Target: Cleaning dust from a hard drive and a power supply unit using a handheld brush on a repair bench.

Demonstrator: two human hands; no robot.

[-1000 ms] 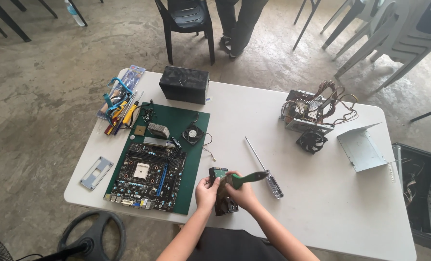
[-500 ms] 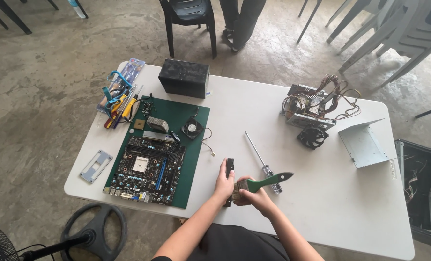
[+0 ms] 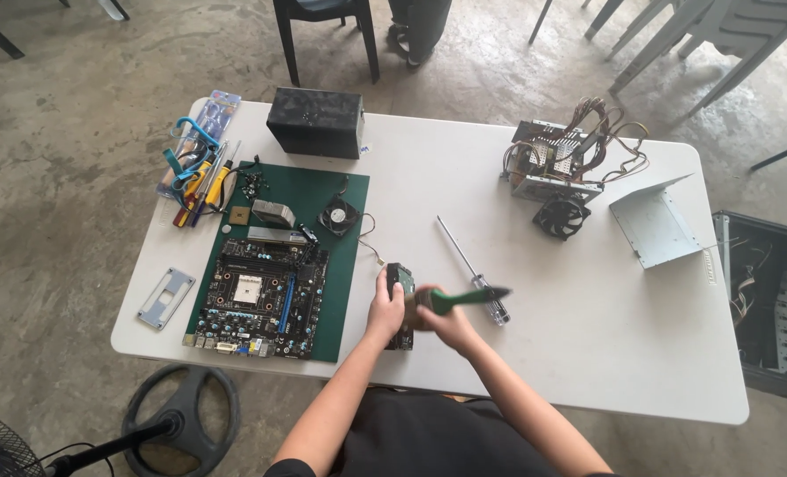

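Observation:
A hard drive [image 3: 397, 274] stands on its edge on the white table [image 3: 588, 353], near the front edge. My left hand [image 3: 384, 306] grips its left side and steadies it. My right hand [image 3: 440, 323] is closed on a green-handled brush [image 3: 469, 298], whose handle points right while its head rests against the drive. A long clear-handled screwdriver [image 3: 466, 258] lies on the table just behind the brush.
A motherboard [image 3: 261, 287], a heatsink and a small fan [image 3: 336, 215] lie on a green mat [image 3: 327, 291] at left. Hand tools [image 3: 197, 177] and a black box [image 3: 316, 122] sit behind it. An opened power supply with wires [image 3: 557, 159] and a metal bracket [image 3: 654, 225] are at right.
The brush handle has swung from pointing up-right to lying nearly level toward the right. Both hands stay on the upright drive at about the same spot.

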